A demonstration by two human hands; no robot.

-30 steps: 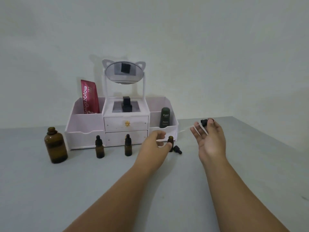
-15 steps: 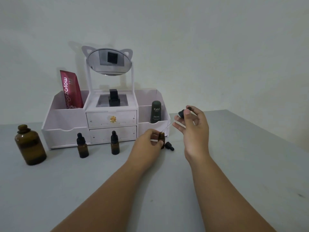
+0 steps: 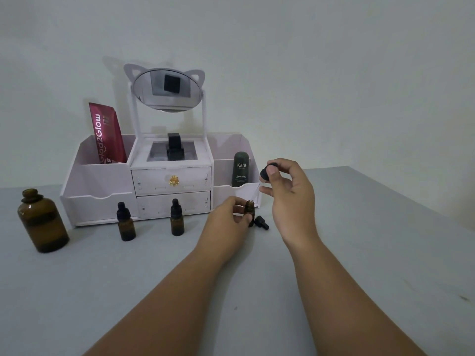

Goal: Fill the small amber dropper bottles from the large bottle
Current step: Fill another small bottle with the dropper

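**First bottle in my hands, two more waiting**

Nearest me on the counter (image 3: 359, 253), my left hand (image 3: 228, 217) curls round an uncapped small amber bottle (image 3: 248, 210) and steadies it upright. Just above, my right hand (image 3: 293, 196) pinches the black bulb of a dropper (image 3: 266, 173). Its glass tip is aimed down at the bottle's mouth but, as far as I can see, is not yet inside.

A loose black cap (image 3: 262, 222) lies just beside that bottle. Further left stand a capped small bottle (image 3: 176, 223) and a second capped bottle (image 3: 126, 227), which I judge untouched. The large bottle (image 3: 43, 224) sits far left, well apart, with its stopper on. I cannot tell any fill levels. Behind everything stands the white organiser (image 3: 100, 201).
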